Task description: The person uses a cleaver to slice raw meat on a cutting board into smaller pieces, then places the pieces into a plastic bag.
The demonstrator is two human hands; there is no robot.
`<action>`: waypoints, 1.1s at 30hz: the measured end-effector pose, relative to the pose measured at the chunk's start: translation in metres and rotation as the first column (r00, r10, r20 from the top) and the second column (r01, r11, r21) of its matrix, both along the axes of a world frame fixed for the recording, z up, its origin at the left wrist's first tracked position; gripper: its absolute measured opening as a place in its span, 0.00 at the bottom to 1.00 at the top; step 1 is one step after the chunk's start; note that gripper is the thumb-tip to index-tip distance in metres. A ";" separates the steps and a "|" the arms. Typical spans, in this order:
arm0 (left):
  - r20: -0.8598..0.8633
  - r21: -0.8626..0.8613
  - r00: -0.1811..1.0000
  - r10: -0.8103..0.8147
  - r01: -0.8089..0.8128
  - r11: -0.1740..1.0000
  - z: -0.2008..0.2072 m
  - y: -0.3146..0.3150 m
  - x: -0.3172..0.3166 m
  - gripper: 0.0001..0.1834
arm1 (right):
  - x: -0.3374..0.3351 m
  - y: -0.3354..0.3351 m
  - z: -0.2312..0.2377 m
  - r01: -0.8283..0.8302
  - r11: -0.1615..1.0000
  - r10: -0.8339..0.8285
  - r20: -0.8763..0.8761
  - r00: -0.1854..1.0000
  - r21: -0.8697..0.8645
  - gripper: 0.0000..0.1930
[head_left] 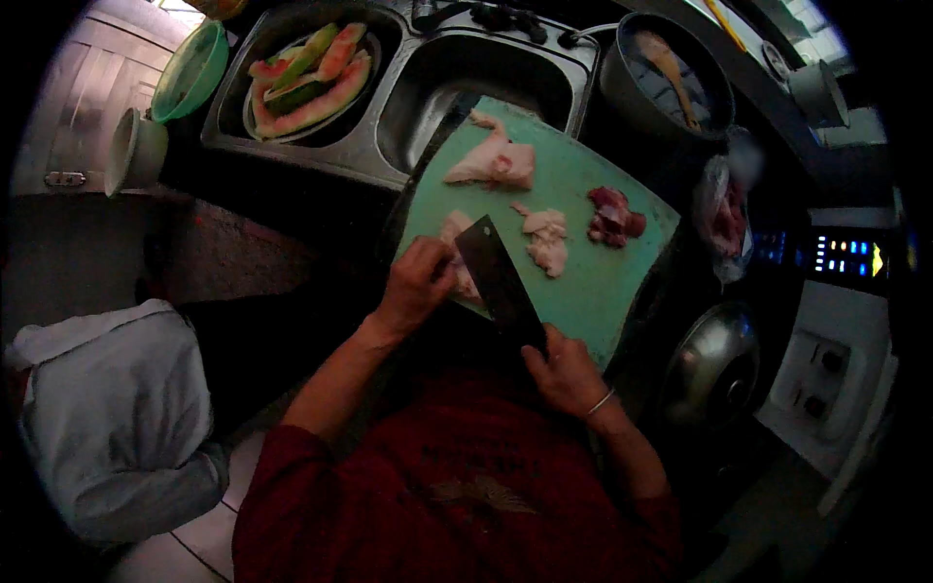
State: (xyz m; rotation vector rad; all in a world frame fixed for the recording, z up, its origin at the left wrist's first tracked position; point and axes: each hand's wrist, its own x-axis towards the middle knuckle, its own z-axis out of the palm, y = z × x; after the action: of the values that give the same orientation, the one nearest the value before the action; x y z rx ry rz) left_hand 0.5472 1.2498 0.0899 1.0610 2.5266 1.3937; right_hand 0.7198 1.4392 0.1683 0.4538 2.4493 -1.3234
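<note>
Head: cleaver (500, 282) diagonal, tip up-left

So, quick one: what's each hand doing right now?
Left hand: closed, fingers curled on a pale meat piece.
Right hand: closed, holding a dark cleaver by its handle end.
</note>
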 end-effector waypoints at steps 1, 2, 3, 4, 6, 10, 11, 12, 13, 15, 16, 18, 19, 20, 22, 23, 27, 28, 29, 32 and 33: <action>0.004 0.010 1.000 0.001 -0.001 1.000 -0.001 0.000 -0.001 0.10 | -0.001 -0.001 0.000 0.000 1.000 0.000 0.003 1.000 0.000 0.15; 0.013 0.009 1.000 0.002 -0.002 1.000 -0.001 0.000 -0.001 0.10 | -0.002 -0.002 0.000 -0.001 1.000 0.001 0.006 1.000 -0.001 0.15; 0.023 0.008 1.000 0.003 -0.003 1.000 -0.001 0.000 -0.001 0.10 | -0.003 -0.002 -0.001 -0.004 1.000 0.004 0.007 1.000 -0.004 0.15; 0.031 0.009 0.999 0.005 -0.005 1.000 0.000 0.000 -0.002 0.10 | -0.005 -0.002 -0.001 -0.008 1.000 0.008 0.007 1.000 -0.006 0.14; 0.083 0.009 0.997 0.008 -0.009 1.000 -0.008 -0.003 -0.001 0.09 | -0.008 -0.003 -0.003 -0.025 1.000 0.025 0.020 0.999 0.008 0.14; 0.037 -0.040 0.999 0.013 -0.011 0.999 -0.017 -0.008 -0.002 0.08 | -0.022 -0.009 -0.012 -0.063 0.996 0.061 0.038 0.997 0.062 0.13; 0.045 -0.023 0.999 0.015 -0.014 1.000 -0.018 -0.007 -0.002 0.09 | -0.028 -0.011 -0.014 -0.070 0.995 0.068 0.029 0.997 0.075 0.13; 0.054 -0.006 0.998 0.018 -0.018 1.000 -0.019 -0.006 0.000 0.10 | -0.033 -0.013 -0.016 -0.082 0.991 0.078 0.040 0.996 0.101 0.13; 0.056 0.013 0.998 0.013 -0.014 1.000 -0.019 -0.004 -0.002 0.10 | -0.040 -0.015 -0.017 -0.086 0.988 0.081 0.043 0.996 0.130 0.12; 0.049 0.004 0.999 -0.025 0.024 1.000 -0.019 -0.009 -0.005 0.11 | -0.060 -0.020 -0.016 -0.094 0.984 0.090 0.031 0.995 0.150 0.12; 0.042 -0.003 0.998 -0.039 0.039 0.999 -0.017 -0.013 -0.006 0.11 | -0.070 -0.024 -0.014 -0.098 0.985 0.097 0.017 0.995 0.140 0.12; 0.092 -0.036 0.996 -0.008 0.012 0.999 -0.019 -0.017 -0.007 0.12 | -0.084 -0.028 -0.012 -0.101 0.983 0.098 0.027 0.995 0.151 0.12; 0.116 -0.047 0.993 0.000 0.005 0.999 -0.020 -0.016 -0.009 0.12 | -0.082 -0.027 -0.012 -0.094 0.980 0.087 0.045 0.995 0.173 0.12; 0.104 -0.018 0.995 0.009 -0.007 1.000 -0.020 -0.015 -0.010 0.11 | -0.078 -0.025 -0.013 -0.092 0.977 0.079 0.074 0.994 0.193 0.12; 0.096 0.036 0.995 0.024 -0.027 0.999 -0.016 -0.013 -0.012 0.10 | -0.049 -0.009 -0.001 -0.113 0.984 0.115 -0.004 0.993 0.138 0.11; 0.123 0.049 0.991 0.046 -0.053 0.997 -0.012 -0.012 -0.020 0.09 | -0.041 -0.003 0.005 -0.123 0.986 0.127 -0.035 0.991 0.109 0.10; 0.347 0.053 0.925 0.156 -0.186 0.981 -0.007 -0.012 -0.016 0.07 | -0.062 -0.002 -0.002 -0.092 0.995 0.089 0.070 0.994 0.046 0.12; 0.472 -0.025 0.858 0.200 -0.214 0.977 -0.016 -0.018 -0.008 0.07 | -0.070 -0.006 -0.013 -0.079 0.997 0.078 0.081 0.994 0.008 0.12; 0.475 0.017 0.854 0.212 -0.249 0.968 -0.005 -0.017 -0.019 0.07 | -0.076 -0.011 -0.020 -0.071 0.993 0.065 0.077 0.995 0.090 0.13; 0.599 -0.039 0.750 0.281 -0.323 0.945 0.008 -0.019 -0.019 0.08 | -0.072 -0.003 -0.016 -0.011 0.998 0.007 0.061 0.998 0.056 0.14; 0.653 -0.041 0.711 0.261 -0.311 0.950 0.001 -0.021 -0.019 0.08 | -0.071 -0.001 -0.010 0.020 1.000 -0.020 0.060 0.998 0.008 0.14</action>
State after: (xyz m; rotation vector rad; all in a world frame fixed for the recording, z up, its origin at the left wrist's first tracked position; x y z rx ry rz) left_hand 0.5279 1.2291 0.0907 0.0977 2.1539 1.5743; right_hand 0.6491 1.4379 0.1579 0.5137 2.4075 -1.2905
